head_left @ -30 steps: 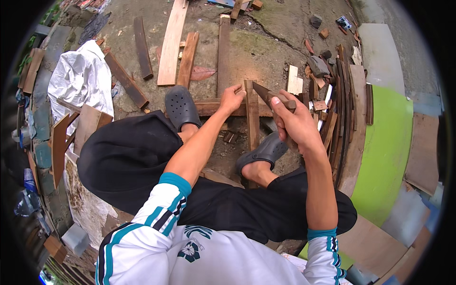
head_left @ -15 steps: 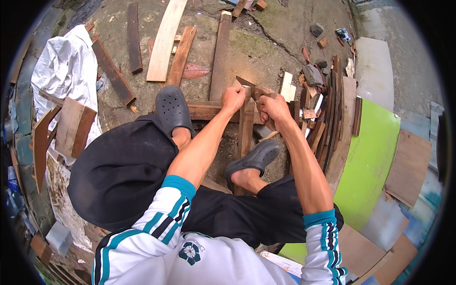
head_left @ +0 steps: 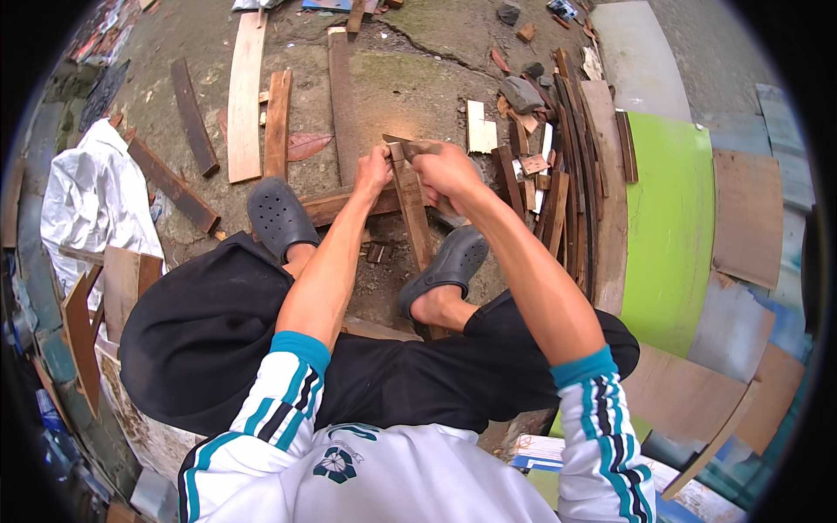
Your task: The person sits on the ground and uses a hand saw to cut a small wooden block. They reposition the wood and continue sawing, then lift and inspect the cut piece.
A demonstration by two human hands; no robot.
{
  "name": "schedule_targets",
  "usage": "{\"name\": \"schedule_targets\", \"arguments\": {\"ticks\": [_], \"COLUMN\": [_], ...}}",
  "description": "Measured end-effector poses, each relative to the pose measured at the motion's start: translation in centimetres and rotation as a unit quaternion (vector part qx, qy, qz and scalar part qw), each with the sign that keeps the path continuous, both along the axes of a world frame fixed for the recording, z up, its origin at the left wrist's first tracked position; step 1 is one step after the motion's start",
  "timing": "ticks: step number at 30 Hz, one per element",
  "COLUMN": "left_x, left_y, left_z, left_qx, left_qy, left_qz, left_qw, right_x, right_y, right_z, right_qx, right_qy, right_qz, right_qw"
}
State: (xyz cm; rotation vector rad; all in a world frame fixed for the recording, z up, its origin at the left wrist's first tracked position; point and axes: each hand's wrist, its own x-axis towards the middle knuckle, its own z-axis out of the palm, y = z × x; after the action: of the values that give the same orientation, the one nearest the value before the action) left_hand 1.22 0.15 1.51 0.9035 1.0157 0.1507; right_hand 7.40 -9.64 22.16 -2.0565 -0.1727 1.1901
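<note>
My left hand (head_left: 373,171) is closed around the far end of a narrow wooden batten (head_left: 413,213), which runs back toward me between my feet. My right hand (head_left: 448,173) grips what looks like a handsaw; its dark blade (head_left: 398,139) lies across the batten's far end, close to my left fingers. Most of the saw's handle is hidden by the right hand. Beneath the batten, a brown plank (head_left: 330,207) lies crosswise on the ground. My feet, in dark clogs, rest on either side: the left clog (head_left: 281,216) near the plank, the right clog (head_left: 446,268) against the batten.
Loose boards lie ahead, among them a pale plank (head_left: 246,105) and a dark board (head_left: 340,105). At right are stacked wood strips (head_left: 575,174), a grey stone (head_left: 520,94) and a green panel (head_left: 667,227). A white sack (head_left: 100,192) lies at left.
The view has shifted, so the scene sits further left in the picture. My right hand has turned, its back more upward over the saw's handle. Both hands keep their grips.
</note>
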Motion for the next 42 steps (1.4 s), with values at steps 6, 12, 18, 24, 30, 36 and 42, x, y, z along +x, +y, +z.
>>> {"name": "schedule_targets", "arguments": {"ticks": [6,12,18,24,30,36,42], "left_x": [0.2,-1.9,-1.7,-4.5,-3.7,-2.0,-4.4], "left_y": [0.8,1.5,-2.4,-6.5,2.5,8.9,4.1], "left_z": [2.3,0.7,3.8,1.4,0.8,2.9,1.0], "left_qx": [-0.003,0.011,0.336,0.724,0.699,0.612,0.759], "left_qy": [-0.009,0.014,0.12,-0.095,-0.019,0.383,0.006], "left_qz": [-0.097,-0.076,-0.113,-0.49,-0.646,-0.377,-0.384], "left_qw": [0.995,0.997,0.927,0.476,0.306,0.58,0.525], "right_x": [-0.1,-3.5,-5.1,-7.7,-9.6,-9.9,-9.2], "right_y": [-1.1,-10.9,-20.1,-19.5,-20.1,-19.5,-17.8], "right_z": [0.9,18.3,19.8,10.0,6.0,4.3,5.4], "right_qx": [-0.013,0.085,0.154,0.228,0.231,0.23,0.17], "right_qy": [-0.001,0.07,-0.063,-0.059,-0.012,-0.027,-0.061], "right_qz": [0.031,-0.016,-0.219,-0.352,-0.352,-0.343,-0.235], "right_qw": [0.999,0.994,0.962,0.906,0.907,0.911,0.955]}}
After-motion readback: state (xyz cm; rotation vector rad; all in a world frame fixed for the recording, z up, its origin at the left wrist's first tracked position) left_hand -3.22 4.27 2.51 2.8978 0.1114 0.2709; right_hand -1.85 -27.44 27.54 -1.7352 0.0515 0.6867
